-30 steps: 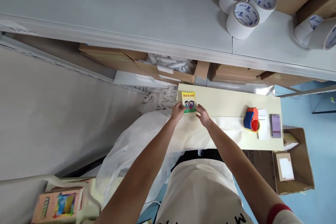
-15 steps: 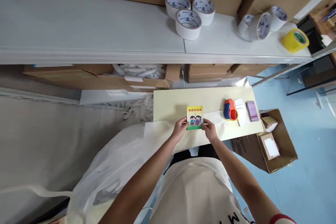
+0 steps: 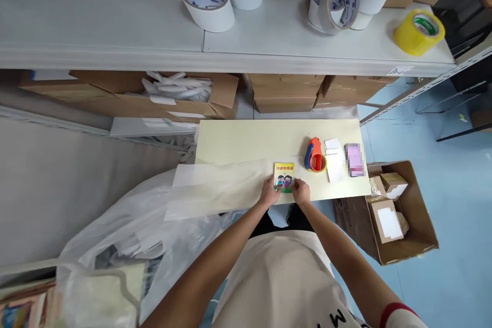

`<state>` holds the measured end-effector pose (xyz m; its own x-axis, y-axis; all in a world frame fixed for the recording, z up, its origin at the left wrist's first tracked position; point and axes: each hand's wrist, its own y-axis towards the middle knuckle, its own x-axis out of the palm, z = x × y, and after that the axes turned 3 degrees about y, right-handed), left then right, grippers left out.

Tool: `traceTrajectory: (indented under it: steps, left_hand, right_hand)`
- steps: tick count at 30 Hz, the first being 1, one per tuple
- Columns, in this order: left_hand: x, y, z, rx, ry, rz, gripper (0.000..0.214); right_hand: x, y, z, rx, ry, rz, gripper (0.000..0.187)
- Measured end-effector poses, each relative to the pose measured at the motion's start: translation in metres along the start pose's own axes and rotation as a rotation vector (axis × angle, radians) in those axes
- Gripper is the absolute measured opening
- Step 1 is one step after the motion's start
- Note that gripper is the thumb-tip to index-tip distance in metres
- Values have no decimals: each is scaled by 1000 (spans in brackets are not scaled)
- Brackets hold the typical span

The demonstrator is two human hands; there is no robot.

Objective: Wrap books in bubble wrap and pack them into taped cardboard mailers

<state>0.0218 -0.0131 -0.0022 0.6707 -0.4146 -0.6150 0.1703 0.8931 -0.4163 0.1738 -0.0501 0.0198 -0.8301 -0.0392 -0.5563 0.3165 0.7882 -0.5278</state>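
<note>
A small picture booklet, yellow at the top and green at the bottom with two cartoon children, lies between my hands over the near edge of the cream table. My left hand grips its left lower side, thumb on the cover. At the opposite lower corner, my right hand pinches it with curled fingers. Under and left of the booklet, translucent plastic film spreads across the table and hangs off its left end. A red and blue tape dispenser stands right of the booklet.
White paper slips and a blurred purple item lie at the table's right end. Beside it, an open carton holds small boxes. Tape rolls and a yellow roll stand on the grey shelf above.
My hands have brought the booklet lower and closer to my body, still held at both sides. The view has shifted, so the shelf and tape rolls appear further left and higher.
</note>
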Motion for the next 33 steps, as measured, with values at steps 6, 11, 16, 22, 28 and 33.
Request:
traceTrajectory:
  steps: [6,11,16,22,28,33]
  left_hand:
    - [9,-21,2,54,253,-39,71]
    - [3,-28,1,37,278,-214,72]
    - [-2,-25,-2,94,244,-266,73]
    - [-1,-28,0,131,135,-253,73]
    - [4,-30,14,217,-221,-203,65]
    - [11,-28,28,190,-658,-256,53]
  right_hand:
    - [5,-4,18,-132,-114,172,70]
    - [8,17,12,71,224,160,79]
    - [6,22,5,150,238,93,31]
    - [8,3,1,115,186,198,21]
    - [-11,-8,-5,81,219,249,20]
    - [-12,-23,-18,7,319,159,27]
